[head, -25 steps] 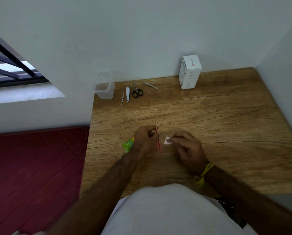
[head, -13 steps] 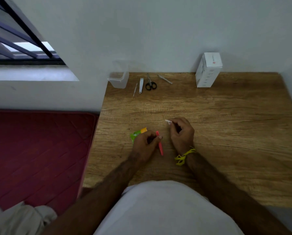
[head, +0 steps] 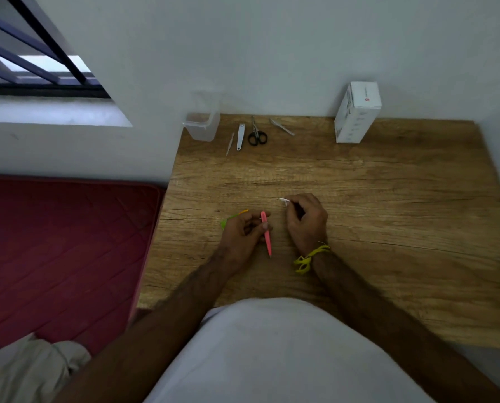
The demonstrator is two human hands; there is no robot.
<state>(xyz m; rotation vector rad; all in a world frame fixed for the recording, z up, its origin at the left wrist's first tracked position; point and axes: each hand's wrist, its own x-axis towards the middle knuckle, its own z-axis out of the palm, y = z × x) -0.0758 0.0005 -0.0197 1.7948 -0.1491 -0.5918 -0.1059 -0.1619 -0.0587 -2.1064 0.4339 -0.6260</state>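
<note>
Two hands at mid-frame on the wooden table (head: 388,228), each holding something small.
The left hand (head: 241,232) grips pink tweezers (head: 267,238), tip pointing down-frame, and half hides a green packet (head: 227,221) behind it. The right hand (head: 308,222) pinches a white scrap (head: 283,200). Well apart, along the table's upper edge, are a clear tub (head: 202,129), scissors (head: 257,137) and a white box (head: 357,114).

The desk (head: 359,228) is matt wood with coarse, open grain. The pink tool (head: 266,237) looks like smooth plastic, the white scrap (head: 283,200) like thin paper. The scissors (head: 257,135) have metal blades and black plastic loops; the nail clipper (head: 240,136) is bright metal, the tub (head: 202,128) cloudy plastic, the box (head: 356,114) matt card, the mattress (head: 54,242) quilted red cloth
</note>
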